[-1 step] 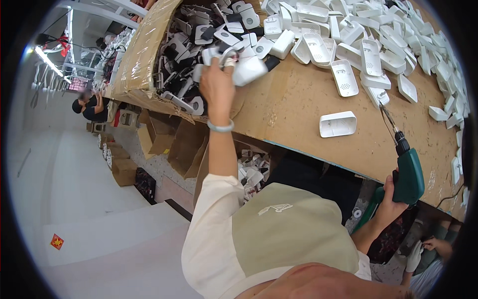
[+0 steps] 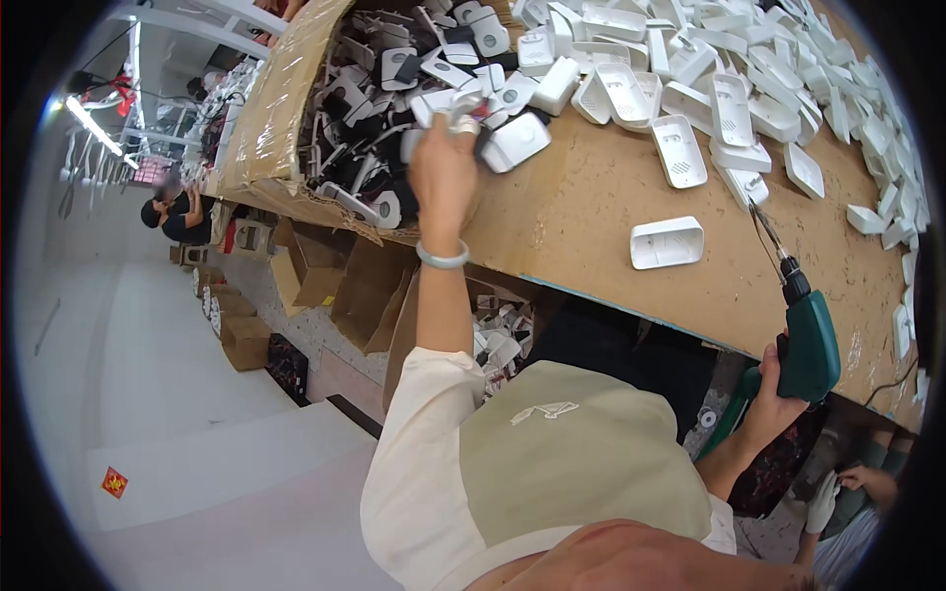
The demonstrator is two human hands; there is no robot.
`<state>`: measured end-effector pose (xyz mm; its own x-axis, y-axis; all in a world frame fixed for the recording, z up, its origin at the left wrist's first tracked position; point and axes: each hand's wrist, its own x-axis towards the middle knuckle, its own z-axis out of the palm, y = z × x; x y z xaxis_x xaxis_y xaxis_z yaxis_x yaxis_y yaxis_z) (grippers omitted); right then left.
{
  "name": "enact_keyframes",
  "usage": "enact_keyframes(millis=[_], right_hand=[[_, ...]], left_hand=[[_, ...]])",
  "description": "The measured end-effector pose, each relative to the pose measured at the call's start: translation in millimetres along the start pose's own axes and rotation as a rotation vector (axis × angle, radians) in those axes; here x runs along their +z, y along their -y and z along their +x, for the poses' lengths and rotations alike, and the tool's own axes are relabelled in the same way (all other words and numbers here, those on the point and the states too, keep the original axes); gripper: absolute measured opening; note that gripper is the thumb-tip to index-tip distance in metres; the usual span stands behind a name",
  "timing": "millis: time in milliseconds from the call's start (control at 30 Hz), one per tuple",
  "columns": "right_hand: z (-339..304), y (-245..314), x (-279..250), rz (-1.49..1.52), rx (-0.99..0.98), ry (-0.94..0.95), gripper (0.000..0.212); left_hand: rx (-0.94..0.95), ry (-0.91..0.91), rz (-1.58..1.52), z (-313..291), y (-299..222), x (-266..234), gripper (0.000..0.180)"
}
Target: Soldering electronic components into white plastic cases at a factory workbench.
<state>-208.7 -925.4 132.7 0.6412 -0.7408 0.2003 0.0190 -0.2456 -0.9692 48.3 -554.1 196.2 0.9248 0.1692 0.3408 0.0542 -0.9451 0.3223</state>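
My left hand reaches over the near right corner of a cardboard box. Its fingers are closed and blurred, with a white covering on one fingertip; what lies between them is unclear. Just right of the fingers, a white plastic casing rests at the table's edge of the box. White casings with black pieces fill the box. In my right hand is a green power screwdriver. Its bit points at a white casing on the table. Another white shell lies open side up nearby.
Many white shells are heaped across the far and right parts of the brown table. Below the table edge stands a container of white parts. Cardboard boxes line the floor at left. Other people sit at far left and lower right.
My left hand has shifted slightly right. The white casing beside its fingers has moved right and now appears sharper. My right hand and the screwdriver stay nearly still.
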Motion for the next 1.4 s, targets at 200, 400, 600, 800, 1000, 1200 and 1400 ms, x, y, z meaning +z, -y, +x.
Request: enact_keyframes(millis=[200,400,600,800,1000,1200,1400], right_hand=[[-6,3,-12,0.017,0.004,-0.066,0.038],[-10,4,-12,-0.001,-0.031,-0.082,0.032],[-9,5,-11,0.007,0.035,-0.022,0.031],[-14,12,-3,0.045,0.075,0.0,0.031],[-28,18,-4,0.064,0.114,0.067,0.028],[-33,11,-12,0.04,0.111,0.179,0.026],[-39,12,-5,0.028,0.094,0.249,0.018]], left_hand=[[0.136,0.377,-0.437,-19,-2,69,0.038],[0.003,0.489,-0.31,-7,2,55,0.042],[0.291,0.011,-0.007,-14,-28,62,0.046],[0.334,0.024,-0.383,-2,-32,99,0.014],[0.101,0.222,-1.096,-56,-34,67,0.024],[-0.134,0.172,-1.546,-40,-4,57,0.031],[0.338,0.238,-0.961,-79,-50,26,0.037]])
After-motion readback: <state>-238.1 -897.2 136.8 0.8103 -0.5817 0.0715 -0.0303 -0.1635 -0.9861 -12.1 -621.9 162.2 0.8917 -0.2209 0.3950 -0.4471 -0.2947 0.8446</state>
